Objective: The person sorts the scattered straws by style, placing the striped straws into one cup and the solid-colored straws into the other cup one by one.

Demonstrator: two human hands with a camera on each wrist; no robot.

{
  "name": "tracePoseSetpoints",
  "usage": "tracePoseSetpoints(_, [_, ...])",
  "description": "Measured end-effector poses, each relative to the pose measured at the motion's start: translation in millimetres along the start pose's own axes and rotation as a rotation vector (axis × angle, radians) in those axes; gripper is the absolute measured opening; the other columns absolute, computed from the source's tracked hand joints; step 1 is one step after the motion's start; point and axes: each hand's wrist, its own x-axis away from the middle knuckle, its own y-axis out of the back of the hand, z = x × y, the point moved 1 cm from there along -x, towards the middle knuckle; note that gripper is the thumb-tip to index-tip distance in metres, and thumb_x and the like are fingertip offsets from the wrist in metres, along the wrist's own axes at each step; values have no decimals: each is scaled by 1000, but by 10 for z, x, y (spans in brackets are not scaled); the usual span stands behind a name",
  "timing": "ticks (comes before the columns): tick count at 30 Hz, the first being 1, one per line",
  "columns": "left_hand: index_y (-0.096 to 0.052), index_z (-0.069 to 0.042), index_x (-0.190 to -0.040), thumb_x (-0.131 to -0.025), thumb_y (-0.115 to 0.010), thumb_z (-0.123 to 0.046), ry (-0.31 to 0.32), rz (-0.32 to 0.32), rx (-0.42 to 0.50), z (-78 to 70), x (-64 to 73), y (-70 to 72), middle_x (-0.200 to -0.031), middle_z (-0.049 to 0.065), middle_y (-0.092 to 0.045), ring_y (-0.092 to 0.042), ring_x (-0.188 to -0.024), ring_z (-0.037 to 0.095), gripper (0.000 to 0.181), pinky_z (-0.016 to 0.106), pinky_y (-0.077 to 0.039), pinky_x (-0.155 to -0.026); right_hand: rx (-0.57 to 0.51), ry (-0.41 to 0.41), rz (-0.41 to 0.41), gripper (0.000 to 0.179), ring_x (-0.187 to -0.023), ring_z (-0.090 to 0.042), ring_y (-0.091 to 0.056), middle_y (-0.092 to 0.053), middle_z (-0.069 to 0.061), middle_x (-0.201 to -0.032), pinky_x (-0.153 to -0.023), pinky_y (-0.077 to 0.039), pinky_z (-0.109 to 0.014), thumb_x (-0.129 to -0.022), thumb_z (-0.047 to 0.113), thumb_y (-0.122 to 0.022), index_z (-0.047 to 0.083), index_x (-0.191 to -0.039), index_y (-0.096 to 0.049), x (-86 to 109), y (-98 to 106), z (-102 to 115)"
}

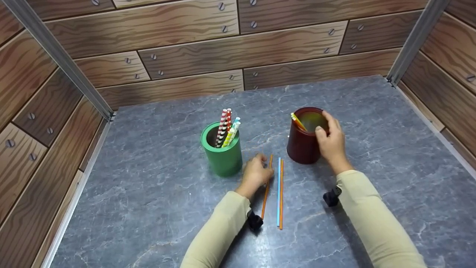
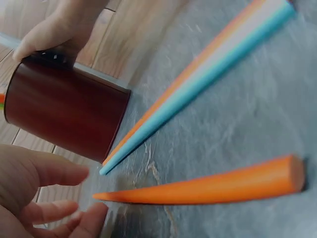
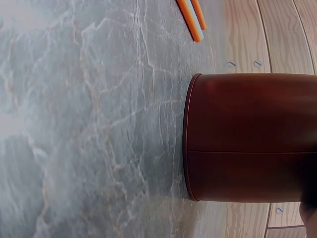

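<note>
My left hand (image 1: 256,172) is over a plain orange straw (image 1: 265,201) lying on the table. In the left wrist view its thumb and fingers (image 2: 91,218) are apart, fingertips right at the far end of the orange straw (image 2: 208,187). A blue straw (image 1: 279,193) and another orange straw (image 1: 281,208) lie side by side just to the right. My right hand (image 1: 332,143) grips the rim of an upright dark red cup (image 1: 303,147), which holds a few thin yellow and orange straws (image 1: 297,122).
A green cup (image 1: 225,162) with several striped straws (image 1: 223,126) stands left of my left hand. The grey marbled table (image 1: 148,208) ends at wood-patterned walls (image 1: 186,56) at the back and sides.
</note>
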Motion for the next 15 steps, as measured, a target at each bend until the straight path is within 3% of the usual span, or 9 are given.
tracePoseSetpoints(5, [-59, -5, -99, -71, -70, -12, 1, 23, -90, -15, -24, -32, -92, 12, -64, -60, -84, 28, 31, 36, -48, -72, 0, -11, 8, 52, -122, -33, -43, -49, -24, -129, -103, -31, -44, -79, 6, -49, -4, -130, -48, 9, 0, -7])
tracePoseSetpoints(15, [-60, -6, -93, -71, -70, -13, -20, 12, -126, -23, -35, -52, -88, 12, -66, -62, -82, 27, 26, 38, -48, -71, -13, 7, 0, 52, -119, -35, -44, -50, -25, -127, -101, -32, -45, -78, 7, -49, -5, -129, -48, 3, -1, 0])
